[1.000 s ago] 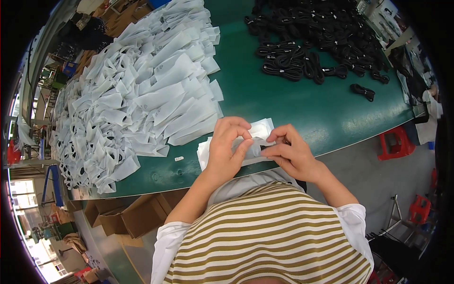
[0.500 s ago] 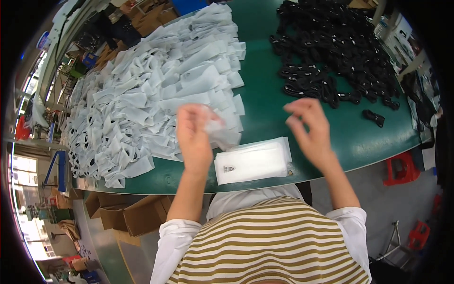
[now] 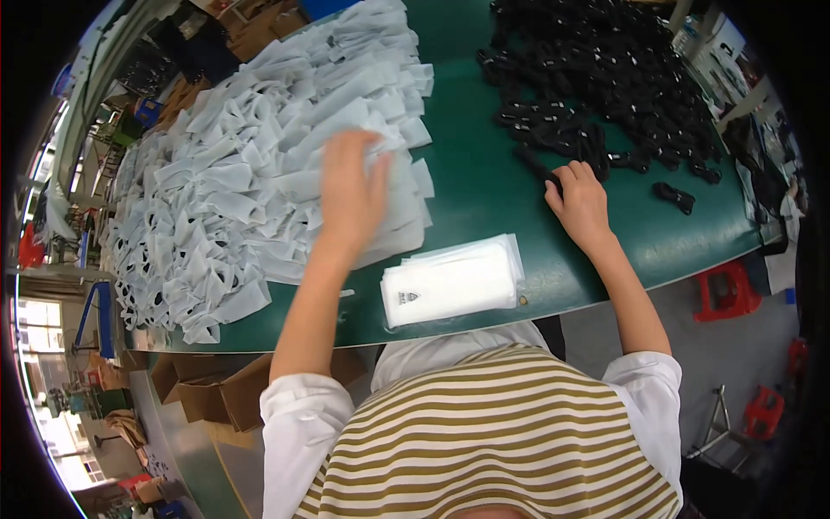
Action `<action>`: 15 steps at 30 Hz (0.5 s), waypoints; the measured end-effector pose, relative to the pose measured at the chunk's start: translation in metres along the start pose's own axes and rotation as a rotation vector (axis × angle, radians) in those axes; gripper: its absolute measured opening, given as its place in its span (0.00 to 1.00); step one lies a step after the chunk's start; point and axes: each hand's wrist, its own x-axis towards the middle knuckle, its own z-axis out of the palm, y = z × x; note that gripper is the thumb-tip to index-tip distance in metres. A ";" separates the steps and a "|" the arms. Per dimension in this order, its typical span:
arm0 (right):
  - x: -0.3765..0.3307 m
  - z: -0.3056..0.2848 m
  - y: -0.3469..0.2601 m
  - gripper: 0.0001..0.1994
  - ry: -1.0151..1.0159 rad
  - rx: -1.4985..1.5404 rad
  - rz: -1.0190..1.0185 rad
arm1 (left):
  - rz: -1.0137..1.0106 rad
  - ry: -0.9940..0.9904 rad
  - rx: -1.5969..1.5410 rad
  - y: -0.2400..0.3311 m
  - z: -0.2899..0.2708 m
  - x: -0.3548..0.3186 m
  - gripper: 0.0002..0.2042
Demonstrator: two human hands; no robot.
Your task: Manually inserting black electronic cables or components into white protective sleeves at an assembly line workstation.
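My right hand (image 3: 581, 206) is closed on one end of a bundled black cable (image 3: 534, 163), at the near edge of a large heap of black cable bundles (image 3: 596, 78). Over the right side of a broad pile of filled translucent white bags (image 3: 251, 156) is my left hand (image 3: 349, 190). It is a little blurred, with its fingers stretched out and the thumb apart, and nothing shows in it. Between my forearms, near the table's front edge, lies a stack of flat white plastic bags (image 3: 458, 281) with a small dark print on the top one.
The green table (image 3: 467, 156) ends just in front of my body. Open cardboard boxes (image 3: 233, 389) stand below its edge on the left. A red stool (image 3: 724, 292) is on the floor at the right. One cable bundle (image 3: 674, 198) lies apart from the heap.
My left hand has moved up over the white pile, and the translucent bag it held is no longer in it. My right hand went from empty to gripping a black cable bundle.
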 end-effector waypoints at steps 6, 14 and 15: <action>-0.026 -0.048 -0.042 0.06 -0.194 0.512 0.289 | -0.048 -0.388 -0.454 0.104 0.014 -0.083 0.09; -0.063 -0.090 -0.055 0.08 -0.223 0.662 0.162 | -0.239 -0.476 -0.514 0.111 0.030 -0.112 0.05; -0.065 -0.094 -0.056 0.08 -0.232 0.667 0.121 | -0.236 -0.477 -0.515 0.110 0.029 -0.112 0.05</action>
